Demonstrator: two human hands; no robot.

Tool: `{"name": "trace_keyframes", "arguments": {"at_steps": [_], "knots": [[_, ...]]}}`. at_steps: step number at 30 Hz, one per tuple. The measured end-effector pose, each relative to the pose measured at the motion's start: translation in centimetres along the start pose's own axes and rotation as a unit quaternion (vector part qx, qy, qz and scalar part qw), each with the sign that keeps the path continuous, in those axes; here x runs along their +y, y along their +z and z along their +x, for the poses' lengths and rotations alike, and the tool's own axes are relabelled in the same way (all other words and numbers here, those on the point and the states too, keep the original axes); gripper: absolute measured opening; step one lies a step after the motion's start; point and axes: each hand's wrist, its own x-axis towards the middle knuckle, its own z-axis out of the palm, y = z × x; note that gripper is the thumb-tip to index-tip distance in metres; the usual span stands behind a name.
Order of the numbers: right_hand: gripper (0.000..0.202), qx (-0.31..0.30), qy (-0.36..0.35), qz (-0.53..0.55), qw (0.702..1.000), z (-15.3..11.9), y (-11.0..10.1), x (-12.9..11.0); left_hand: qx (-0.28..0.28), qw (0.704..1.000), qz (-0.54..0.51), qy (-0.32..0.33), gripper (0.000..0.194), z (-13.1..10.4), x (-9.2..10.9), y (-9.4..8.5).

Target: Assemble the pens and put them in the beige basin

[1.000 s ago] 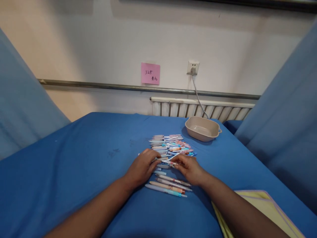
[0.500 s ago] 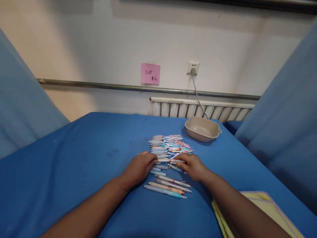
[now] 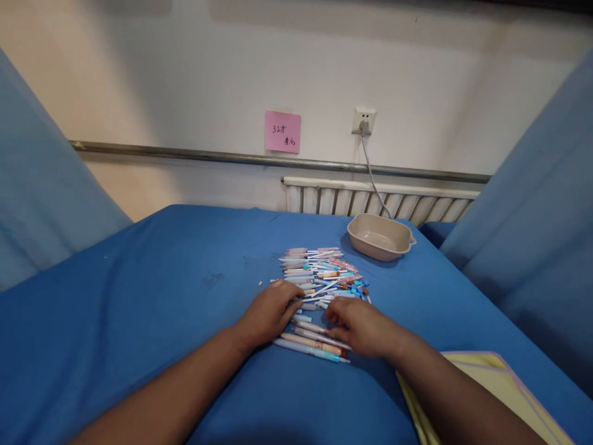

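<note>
Many pen parts and white refills lie in a heap (image 3: pixel 315 272) on the blue sheet. Nearer me, several assembled pens lie side by side, among them an orange pen (image 3: pixel 310 343) and a pale blue pen (image 3: pixel 306 350). My left hand (image 3: pixel 271 309) rests at the heap's lower left, its fingers bent together at the ends of pen parts; what they pinch is too small to name. My right hand (image 3: pixel 361 324) is over the right ends of the assembled pens, fingers curled in by a pinkish pen (image 3: pixel 315 327); I cannot make out whether it grips it.
A beige basin (image 3: pixel 380 237) stands behind the heap to the right. A yellow cloth (image 3: pixel 491 383) lies under my right forearm. Blue curtains hang on both sides. A radiator, rail and plugged-in cable are at the wall.
My right hand has come down toward me from the heap to the assembled pens, uncovering small blue and brown parts. My left hand has shifted slightly right. The refill between the hands is lower in the heap.
</note>
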Motion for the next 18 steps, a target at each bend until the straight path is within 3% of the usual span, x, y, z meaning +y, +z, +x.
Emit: {"name": "trace_keyframes", "arguments": {"at_steps": [7, 11, 14, 18], "knots": [[0.017, -0.007, -0.045, -0.042, 0.998, 0.1, 0.6, -0.5, -0.004, 0.999, -0.026, 0.034, 0.018, -0.4, 0.9, -0.7], [0.014, 0.010, -0.015, 0.071, 0.997, 0.5, 0.5, 0.1, -0.039, 0.998, -0.020, 0.055, 0.021, -0.5, 1.3, -0.9], [0.012, -0.009, 0.017, 0.172, 0.985, 0.8, 0.5, 0.1, -0.045, 0.998, -0.006, 0.046, 0.020, -0.4, 1.2, -0.8], [0.013, -0.019, 0.012, 0.184, 0.983, 1.2, 0.8, 0.1, -0.062, 0.997, 0.008, 0.046, 0.028, -0.3, 1.1, -0.7]]}}
